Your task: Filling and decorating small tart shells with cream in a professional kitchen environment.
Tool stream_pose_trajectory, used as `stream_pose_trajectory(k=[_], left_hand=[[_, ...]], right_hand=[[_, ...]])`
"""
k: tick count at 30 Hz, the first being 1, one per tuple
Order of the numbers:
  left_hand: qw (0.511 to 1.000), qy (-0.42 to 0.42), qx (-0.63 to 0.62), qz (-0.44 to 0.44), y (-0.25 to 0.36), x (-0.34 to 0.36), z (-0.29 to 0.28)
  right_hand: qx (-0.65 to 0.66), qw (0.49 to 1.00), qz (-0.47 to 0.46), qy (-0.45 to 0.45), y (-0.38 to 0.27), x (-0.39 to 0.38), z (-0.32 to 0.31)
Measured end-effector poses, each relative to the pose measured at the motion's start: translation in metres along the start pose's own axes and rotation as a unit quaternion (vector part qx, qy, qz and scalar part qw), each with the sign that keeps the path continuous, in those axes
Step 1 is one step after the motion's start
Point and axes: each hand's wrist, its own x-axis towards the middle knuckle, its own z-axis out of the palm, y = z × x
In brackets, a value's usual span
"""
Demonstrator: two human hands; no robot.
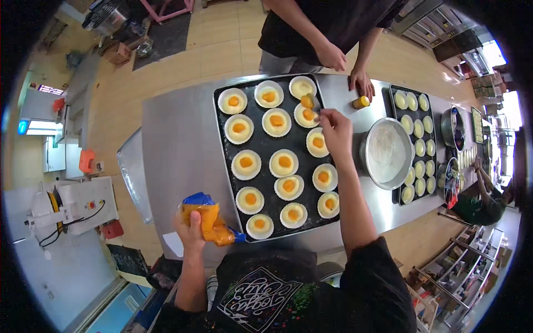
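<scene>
A black baking tray holds several white paper cups of pale batter, most topped with orange filling. My right hand grips a small metal spoon over the upper right cups, with orange filling at its tip. The top right cup shows no orange. My left hand is closed on an orange and blue pouch beside the tray's lower left corner.
A metal bowl and small yellow-capped jar sit right of the tray on the steel table, near a second filled tray. A co-worker stands opposite; another person works at far right.
</scene>
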Motion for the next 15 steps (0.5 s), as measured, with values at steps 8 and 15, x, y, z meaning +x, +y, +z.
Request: stream_pose_trajectory(k=[8, 15], left_hand=[[0.991, 0.083, 0.001, -0.107, -0.031, 0.010, -0.021], [0.990, 0.078, 0.051, -0.103, -0.032, 0.024, -0.031]], right_hand=[[-0.445, 0.861, -0.218, 0.111, 0.119, 0.113, 0.062], [-0.465, 0.858, -0.212, 0.053, 0.134, 0.114, 0.078]])
